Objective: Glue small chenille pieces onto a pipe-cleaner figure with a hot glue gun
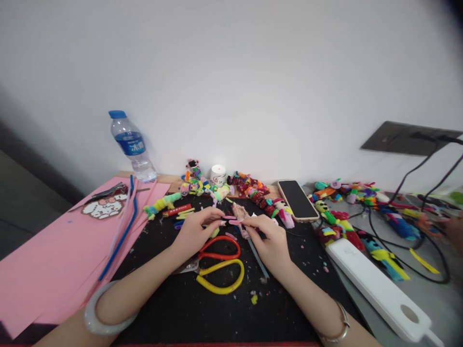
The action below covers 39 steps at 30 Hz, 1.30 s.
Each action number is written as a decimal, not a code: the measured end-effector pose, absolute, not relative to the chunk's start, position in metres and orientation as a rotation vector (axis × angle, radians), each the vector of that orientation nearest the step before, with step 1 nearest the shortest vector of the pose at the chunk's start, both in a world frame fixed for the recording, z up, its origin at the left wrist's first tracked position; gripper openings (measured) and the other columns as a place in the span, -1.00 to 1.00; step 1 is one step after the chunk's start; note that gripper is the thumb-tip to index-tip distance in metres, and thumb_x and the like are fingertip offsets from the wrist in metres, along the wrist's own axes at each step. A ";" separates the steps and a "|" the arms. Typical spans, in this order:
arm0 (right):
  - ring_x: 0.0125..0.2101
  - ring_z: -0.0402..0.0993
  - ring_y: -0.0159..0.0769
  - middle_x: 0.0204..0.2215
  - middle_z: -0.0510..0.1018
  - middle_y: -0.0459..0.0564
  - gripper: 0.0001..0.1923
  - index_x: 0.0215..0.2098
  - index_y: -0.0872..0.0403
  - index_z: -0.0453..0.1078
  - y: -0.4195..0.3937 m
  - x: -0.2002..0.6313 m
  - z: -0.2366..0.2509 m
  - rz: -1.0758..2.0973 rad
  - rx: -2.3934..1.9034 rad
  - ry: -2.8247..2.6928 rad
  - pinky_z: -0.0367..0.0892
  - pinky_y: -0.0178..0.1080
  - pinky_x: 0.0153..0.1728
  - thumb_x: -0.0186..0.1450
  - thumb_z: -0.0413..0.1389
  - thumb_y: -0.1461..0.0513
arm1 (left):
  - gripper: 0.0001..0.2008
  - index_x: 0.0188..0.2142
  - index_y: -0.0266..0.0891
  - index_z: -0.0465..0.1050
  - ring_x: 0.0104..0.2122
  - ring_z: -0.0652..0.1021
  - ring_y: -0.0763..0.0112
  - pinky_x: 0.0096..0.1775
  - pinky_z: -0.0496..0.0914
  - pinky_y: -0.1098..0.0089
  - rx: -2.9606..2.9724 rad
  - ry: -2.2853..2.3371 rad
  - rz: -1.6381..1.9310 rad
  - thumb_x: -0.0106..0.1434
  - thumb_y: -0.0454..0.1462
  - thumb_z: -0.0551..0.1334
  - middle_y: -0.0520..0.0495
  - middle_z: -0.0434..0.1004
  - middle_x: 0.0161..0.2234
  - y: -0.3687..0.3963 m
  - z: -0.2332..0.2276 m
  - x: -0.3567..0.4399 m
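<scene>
We see the left hand [195,230] and right hand [266,236] meeting over a black mat [224,308], fingertips pinching a small pink piece [231,220] between them. Red and yellow scissors [220,267] lie just below the hands. A water bottle [132,147] stands far left by pink paper [54,255], and a phone [297,200] lies to the right

Water bottle [130,146], upper left of frame: blue label with white Chinese character 水, rest too small; small white jar [218,175] at centre has unreadable print
</scene>
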State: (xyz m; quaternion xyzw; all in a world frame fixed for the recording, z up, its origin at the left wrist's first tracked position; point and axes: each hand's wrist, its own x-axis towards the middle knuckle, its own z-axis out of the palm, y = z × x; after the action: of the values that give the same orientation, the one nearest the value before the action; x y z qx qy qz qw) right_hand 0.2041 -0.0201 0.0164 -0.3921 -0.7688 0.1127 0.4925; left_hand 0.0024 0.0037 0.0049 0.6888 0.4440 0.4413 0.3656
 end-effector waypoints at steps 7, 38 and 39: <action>-0.29 0.50 -0.29 -0.34 0.59 -0.02 -0.80 -0.28 0.03 0.48 -0.020 0.204 0.018 0.236 -0.900 -1.882 0.41 -0.21 -0.24 0.27 0.05 0.39 | -0.89 -0.29 -0.20 0.46 -0.31 0.59 0.34 -0.20 0.46 0.36 1.816 1.097 1.051 0.17 -0.29 0.20 -0.04 0.61 -0.32 0.000 0.007 0.005; -0.31 0.47 -0.27 -0.35 0.59 -0.01 -0.77 -0.29 0.01 0.51 -0.019 0.203 0.018 0.287 -0.919 -1.932 0.40 -0.18 -0.27 0.27 0.03 0.37 | -0.89 -0.32 -0.24 0.45 -0.36 0.62 0.30 -0.21 0.50 0.27 1.547 0.983 1.015 0.14 -0.27 0.25 -0.07 0.63 -0.38 0.000 0.008 0.007; -0.31 0.47 -0.27 -0.35 0.58 -0.01 -0.77 -0.29 0.01 0.50 -0.019 0.203 0.018 0.288 -0.919 -1.934 0.40 -0.18 -0.27 0.27 0.03 0.38 | -0.89 -0.32 -0.24 0.45 -0.36 0.62 0.30 -0.21 0.50 0.28 1.541 0.981 1.015 0.14 -0.27 0.25 -0.07 0.63 -0.39 0.000 0.008 0.007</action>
State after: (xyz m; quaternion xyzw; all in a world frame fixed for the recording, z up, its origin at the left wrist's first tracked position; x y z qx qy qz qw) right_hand 0.2029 -0.0191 0.0184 -0.3752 -0.7895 0.1178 0.4712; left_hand 0.0074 -0.0001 0.0082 0.6377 0.4061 0.4202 0.5018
